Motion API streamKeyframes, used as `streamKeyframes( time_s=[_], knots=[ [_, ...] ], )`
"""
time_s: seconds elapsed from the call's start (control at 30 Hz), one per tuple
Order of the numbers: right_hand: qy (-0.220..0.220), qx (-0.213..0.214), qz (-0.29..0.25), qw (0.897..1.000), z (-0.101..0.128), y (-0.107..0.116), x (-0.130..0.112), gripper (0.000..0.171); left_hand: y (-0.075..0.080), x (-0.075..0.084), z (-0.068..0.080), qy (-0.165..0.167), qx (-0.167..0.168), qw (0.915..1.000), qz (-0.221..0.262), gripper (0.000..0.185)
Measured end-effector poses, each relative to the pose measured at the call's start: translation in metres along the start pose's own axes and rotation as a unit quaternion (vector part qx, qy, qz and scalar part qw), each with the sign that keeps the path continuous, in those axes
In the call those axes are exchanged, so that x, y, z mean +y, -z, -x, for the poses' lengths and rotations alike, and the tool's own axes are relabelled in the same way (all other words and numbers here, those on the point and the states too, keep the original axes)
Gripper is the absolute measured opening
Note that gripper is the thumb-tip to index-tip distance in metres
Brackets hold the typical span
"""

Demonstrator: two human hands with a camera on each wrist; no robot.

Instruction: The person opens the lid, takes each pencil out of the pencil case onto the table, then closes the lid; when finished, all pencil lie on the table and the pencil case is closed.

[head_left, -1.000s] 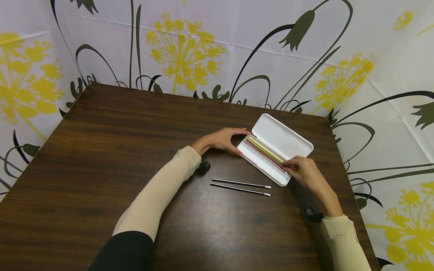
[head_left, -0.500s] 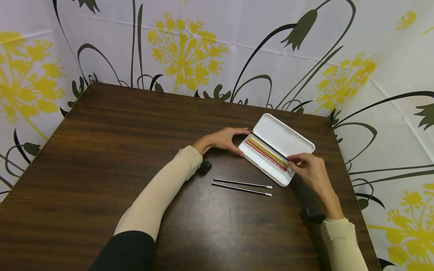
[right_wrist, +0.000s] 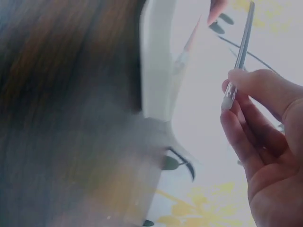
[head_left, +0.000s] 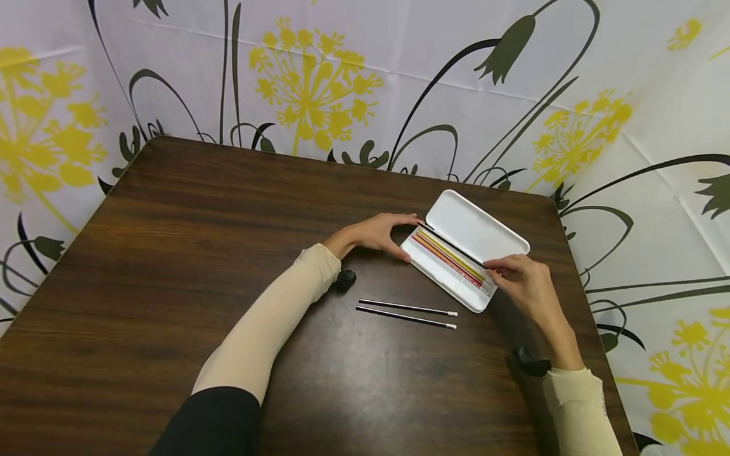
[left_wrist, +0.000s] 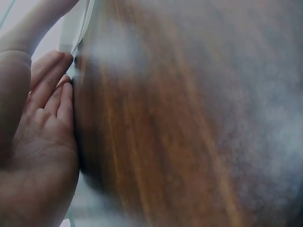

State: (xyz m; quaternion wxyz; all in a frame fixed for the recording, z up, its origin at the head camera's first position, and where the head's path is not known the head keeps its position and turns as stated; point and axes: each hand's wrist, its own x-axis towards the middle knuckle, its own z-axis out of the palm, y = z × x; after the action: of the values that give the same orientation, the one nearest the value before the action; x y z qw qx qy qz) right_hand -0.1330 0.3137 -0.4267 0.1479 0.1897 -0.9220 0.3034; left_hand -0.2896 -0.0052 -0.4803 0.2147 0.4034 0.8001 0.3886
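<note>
Open pencil case (head_left: pixel 450 278) on the table (head_left: pixel 171 253), toward the far right corner, lid (head_left: pixel 476 229) folded back behind the tray. Pencils (head_left: pixel 450 258) inside, along the hinge side. Left hand (head_left: pixel 379 233) at the case's left end, right hand (head_left: pixel 527 285) at its right end. Two loose pencils (head_left: pixel 406 311) side by side just before the case.

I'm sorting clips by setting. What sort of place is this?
Probably a staged recording booth, not a lived-in room: a dark wood table ringed by a flower-print curtain, holding just a white pencil case and two loose black pencils.
</note>
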Motion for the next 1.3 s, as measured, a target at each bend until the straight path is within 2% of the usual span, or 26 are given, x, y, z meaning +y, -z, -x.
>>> streamKeyframes(
  time_s=[0.1,0.27,0.47,0.63,1.0,1.3],
  knots=[
    [0.019,-0.011,-0.023,0.999,0.001,0.002,-0.009,0.026,0.001,0.001,-0.001,-0.005,0.001,1.0,-0.002,0.09],
    [0.055,-0.052,-0.066,0.995,0.004,0.0,-0.029,0.03,0.003,0.003,0.0,-0.01,-0.001,0.9999,-0.007,0.087],
    [0.084,-0.106,-0.089,0.987,0.01,-0.007,-0.049,0.029,0.005,0.004,0.001,-0.005,-0.002,1.0,0.004,0.089],
    [0.107,-0.146,-0.091,0.979,0.012,-0.012,-0.056,0.027,0.003,0.002,0.001,-0.006,0.0,1.0,0.007,0.088],
    [0.115,-0.158,-0.099,0.976,0.02,-0.024,-0.053,0.026,0.001,0.0,0.001,-0.01,0.001,0.9999,0.005,0.087],
    [0.144,-0.163,-0.094,0.972,0.032,-0.041,-0.046,0.025,0.001,0.001,0.001,-0.01,0.002,0.9999,0.001,0.087]
  ],
)
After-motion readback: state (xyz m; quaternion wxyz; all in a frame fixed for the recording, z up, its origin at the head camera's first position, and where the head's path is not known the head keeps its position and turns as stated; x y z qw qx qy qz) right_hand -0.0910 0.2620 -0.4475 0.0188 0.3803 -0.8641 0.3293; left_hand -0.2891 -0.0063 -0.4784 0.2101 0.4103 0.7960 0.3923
